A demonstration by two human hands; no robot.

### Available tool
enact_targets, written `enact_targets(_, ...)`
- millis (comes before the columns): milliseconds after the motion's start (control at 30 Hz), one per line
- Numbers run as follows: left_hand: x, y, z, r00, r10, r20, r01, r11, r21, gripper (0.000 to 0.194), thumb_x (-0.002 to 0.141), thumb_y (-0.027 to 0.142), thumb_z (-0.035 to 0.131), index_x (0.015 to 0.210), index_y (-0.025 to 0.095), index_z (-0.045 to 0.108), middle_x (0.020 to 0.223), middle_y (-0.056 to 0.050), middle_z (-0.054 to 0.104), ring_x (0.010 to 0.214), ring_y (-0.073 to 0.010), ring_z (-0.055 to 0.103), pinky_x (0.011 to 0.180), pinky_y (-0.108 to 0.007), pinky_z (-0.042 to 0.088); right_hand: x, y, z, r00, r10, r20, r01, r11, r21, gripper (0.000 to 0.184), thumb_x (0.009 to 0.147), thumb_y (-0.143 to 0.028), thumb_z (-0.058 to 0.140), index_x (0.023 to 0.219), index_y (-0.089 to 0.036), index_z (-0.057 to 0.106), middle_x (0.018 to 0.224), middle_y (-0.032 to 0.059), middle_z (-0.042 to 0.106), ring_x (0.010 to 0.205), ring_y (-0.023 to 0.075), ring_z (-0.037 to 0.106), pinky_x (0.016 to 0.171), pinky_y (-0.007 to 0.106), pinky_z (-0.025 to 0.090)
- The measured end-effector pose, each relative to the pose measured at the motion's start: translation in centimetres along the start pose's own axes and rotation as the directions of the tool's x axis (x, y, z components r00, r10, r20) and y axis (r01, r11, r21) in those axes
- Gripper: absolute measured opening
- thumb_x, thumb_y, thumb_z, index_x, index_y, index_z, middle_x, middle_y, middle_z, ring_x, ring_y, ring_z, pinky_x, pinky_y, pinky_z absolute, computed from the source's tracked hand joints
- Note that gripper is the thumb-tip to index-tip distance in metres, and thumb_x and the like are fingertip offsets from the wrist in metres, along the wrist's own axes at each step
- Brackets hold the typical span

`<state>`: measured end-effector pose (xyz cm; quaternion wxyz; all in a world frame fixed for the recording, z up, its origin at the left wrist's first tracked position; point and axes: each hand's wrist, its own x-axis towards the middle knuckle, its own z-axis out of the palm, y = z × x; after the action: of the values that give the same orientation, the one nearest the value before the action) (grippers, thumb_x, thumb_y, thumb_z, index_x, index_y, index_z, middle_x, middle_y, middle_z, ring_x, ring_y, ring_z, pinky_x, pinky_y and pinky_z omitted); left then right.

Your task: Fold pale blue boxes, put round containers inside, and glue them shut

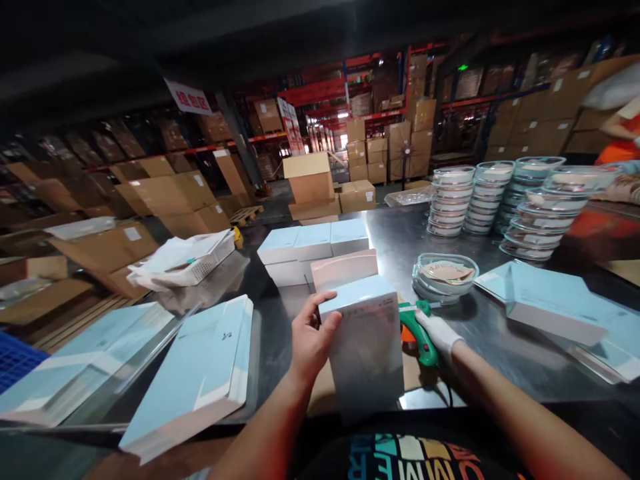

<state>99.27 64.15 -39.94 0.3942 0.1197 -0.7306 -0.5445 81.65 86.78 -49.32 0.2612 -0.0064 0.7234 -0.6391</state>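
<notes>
My left hand (310, 340) is closed round the left side of a pale blue and white box (367, 347), which stands upright near the table's front edge. My right hand (439, 333), in a white glove, grips a green glue gun (419, 328) just right of the box, its nozzle at the box's upper right edge. A brown cardboard sheet (411, 373) lies under the box. Behind the box stands a pinkish box (345, 268).
On the steel table (500, 333): a row of pale blue boxes (313, 243), stacked flat blue cartons at left (200, 373) and right (550, 303), a clear lidded dish (445, 275), stacks of such dishes (500, 197), a white basket (190, 260). A person in orange (620, 133) stands far right.
</notes>
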Motion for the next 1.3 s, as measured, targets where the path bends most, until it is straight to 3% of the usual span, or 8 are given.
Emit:
enact_targets(167, -0.2, 0.0, 0.5, 0.984, -0.157, 0.085, 0.165, 0.982, -0.092, 0.066, 0.076, 0.072, 0.087, 0.111, 0.016, 0.082, 0.087, -0.006, 0.073, 0.065, -0.0168, 0.059, 0.057, -0.026, 0.045, -1.5, -2.4, -0.6, 0.96, -0.273, -0.069, 0.268, 0.96, -0.077, 0.034, 0.086, -0.057, 0.073, 0.086, -0.024, 0.072, 0.101, 0.0134, 0.08, 0.12, 0.0359, 0.073, 0.094, 0.041, 0.059)
enact_targets(367, -0.7, -0.1, 2.0, 0.967, 0.174, 0.189, -0.158, 0.983, -0.095, 0.051, 0.086, 0.066, 0.083, 0.104, 0.018, 0.083, 0.106, -0.01, 0.074, 0.096, -0.024, 0.072, 0.08, -0.03, 0.055, -5.2, -7.4, 3.0, 0.732, -0.645, 0.22, 0.624, 0.764, 0.166, 0.059, 0.093, -0.058, 0.07, 0.139, -0.023, 0.066, 0.141, 0.0123, 0.072, 0.134, 0.0342, 0.066, 0.12, 0.055, 0.05)
enact_targets(567, -0.9, -2.1, 2.1, 0.921, 0.39, 0.022, -0.37, 0.89, -0.268, 0.04, 0.09, 0.044, 0.089, 0.119, 0.028, 0.067, 0.119, -0.005, 0.073, 0.119, -0.0249, 0.074, 0.1, -0.037, 0.058, -4.0, -4.2, 1.2, 0.52, -0.807, 0.279, 0.848, 0.528, -0.052, 0.059, 0.086, -0.05, 0.088, 0.135, -0.023, 0.068, 0.152, 0.017, 0.065, 0.143, 0.0363, 0.062, 0.123, 0.056, 0.05)
enact_targets(867, 0.9, -1.9, 0.5, 0.759, 0.599, 0.257, -0.572, 0.801, -0.177, 0.017, 0.099, 0.034, 0.08, 0.114, 0.026, 0.08, 0.108, -0.009, 0.079, 0.115, -0.0281, 0.074, 0.108, -0.055, 0.059, -4.8, -3.6, 0.8, 0.297, -0.884, 0.36, 0.931, 0.352, 0.097, 0.031, 0.106, -0.024, 0.067, 0.134, -0.034, 0.077, 0.153, 0.0108, 0.066, 0.142, 0.0271, 0.065, 0.118, 0.048, 0.056)
enact_targets(1067, 2.6, 2.9, -1.1, 0.616, 0.401, 0.678, -0.681, 0.703, 0.203, 0.028, 0.094, 0.044, 0.085, 0.103, 0.022, 0.071, 0.132, -0.015, 0.076, 0.139, -0.0382, 0.063, 0.113, -0.059, 0.053, -5.0, -3.9, 2.3, 0.065, -0.919, 0.388, 0.997, 0.039, -0.073, 0.069, 0.109, -0.028, 0.064, 0.173, -0.036, 0.038, 0.172, 0.0162, 0.047, 0.155, 0.0285, 0.052, 0.123, 0.051, 0.051)
enact_targets(1200, 2.8, 6.4, -1.0, 0.467, 0.182, 0.865, -0.744, 0.609, 0.274, 0.055, 0.089, 0.032, 0.089, 0.138, 0.027, 0.064, 0.149, -0.013, 0.069, 0.126, -0.0346, 0.071, 0.106, -0.053, 0.057, -5.6, -5.1, 3.1, -0.064, -0.872, 0.486, 0.987, -0.127, -0.098, 0.099, 0.111, -0.049, 0.058, 0.179, -0.019, -0.008, 0.18, 0.0266, 0.026, 0.165, 0.0313, 0.038, 0.124, 0.047, 0.05)
enact_targets(1267, 3.1, 6.9, -1.7, 0.502, 0.187, 0.845, -0.709, 0.648, 0.277, 0.065, 0.088, 0.032, 0.089, 0.147, 0.031, 0.063, 0.143, -0.01, 0.073, 0.12, -0.0331, 0.073, 0.102, -0.049, 0.059, -4.4, -5.8, 1.5, -0.038, -0.857, 0.513, 0.979, -0.135, -0.154, 0.096, 0.112, -0.054, 0.051, 0.179, -0.017, -0.006, 0.18, 0.0245, 0.027, 0.164, 0.031, 0.041, 0.125, 0.047, 0.05)
enact_targets(1300, 3.4, 6.9, -2.4, 0.593, 0.23, 0.772, -0.659, 0.689, 0.301, 0.066, 0.086, 0.033, 0.091, 0.147, 0.033, 0.064, 0.139, -0.008, 0.074, 0.121, -0.0335, 0.073, 0.105, -0.049, 0.059, -3.2, -6.0, 0.0, 0.024, -0.86, 0.51, 0.967, -0.11, -0.231, 0.088, 0.113, -0.053, 0.048, 0.18, -0.016, 0.004, 0.178, 0.0232, 0.032, 0.163, 0.0315, 0.042, 0.126, 0.049, 0.048)
